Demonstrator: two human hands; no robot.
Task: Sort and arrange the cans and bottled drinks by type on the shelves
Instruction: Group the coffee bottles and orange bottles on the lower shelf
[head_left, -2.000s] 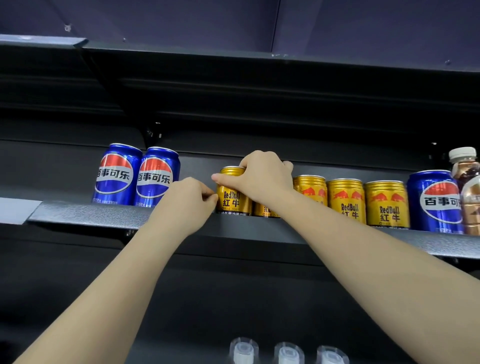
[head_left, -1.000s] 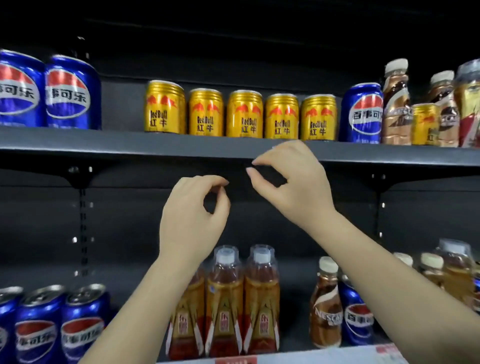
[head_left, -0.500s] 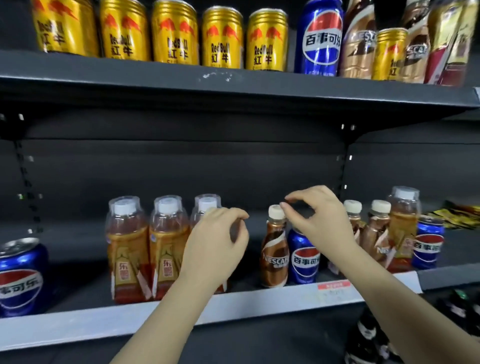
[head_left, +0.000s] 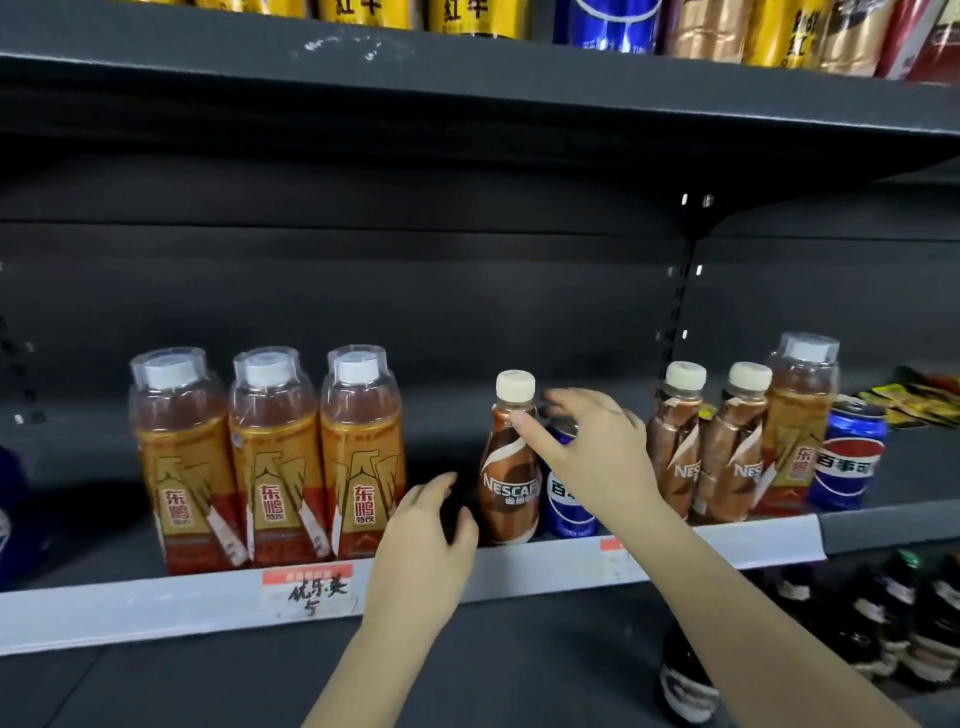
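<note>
reaching into the middle shelf (head_left: 519, 569) with right hand (head_left: 597, 452), fingers spread over the pepsi can (head_left: 566, 499) beside the nescafé bottle (head_left: 509, 478), left hand (head_left: 431, 525) loose and empty; next, probably gripping that misplaced can.

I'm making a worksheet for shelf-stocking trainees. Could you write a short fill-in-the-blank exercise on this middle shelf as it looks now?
1. At the shelf's left stand ___ orange bottles side by side.
2. The lone coffee bottle has a blue ___ directly to its right.
3. The right hand reaches over the top of the blue ___.
4. The left hand holds ___.

Missing words: three; can; can; nothing
</note>
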